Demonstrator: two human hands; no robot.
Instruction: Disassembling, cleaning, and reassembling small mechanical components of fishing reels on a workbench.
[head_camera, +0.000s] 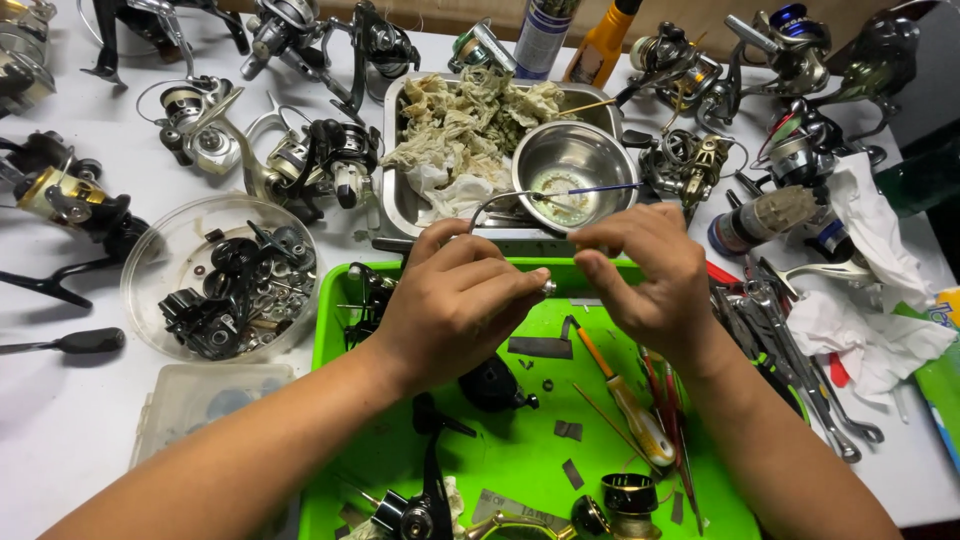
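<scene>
At the near edge, a dark reel body (425, 500) and a black-and-gold spool (628, 495) lie on the green tray (520, 450), with small grey scraps scattered between them. A yellow-handled screwdriver (625, 405) lies slanted on the tray under the right wrist, beside thin red tools.

Above the tray's middle, the left hand (455, 305) is curled closed, thumb and forefinger pinching a small silvery part (549, 287) that pokes out at the fingertips. The part is tiny, round-ended and shiny metal; its exact shape is too small to tell. The right hand (650, 275) is just beside it, fingers bent and drawn together close to the part; whether they touch it I cannot tell.

To the left, a clear round bowl (155, 260) holds black and metal reel pieces. To the right, wrenches (800, 370) and white rags (870, 330) crowd the table.

Beyond the hands, a steel tray (395, 195) holds stained cloths and a round steel bowl (575, 160) with a thin brush resting in it. Fishing reels (310, 160) ring the far table.
</scene>
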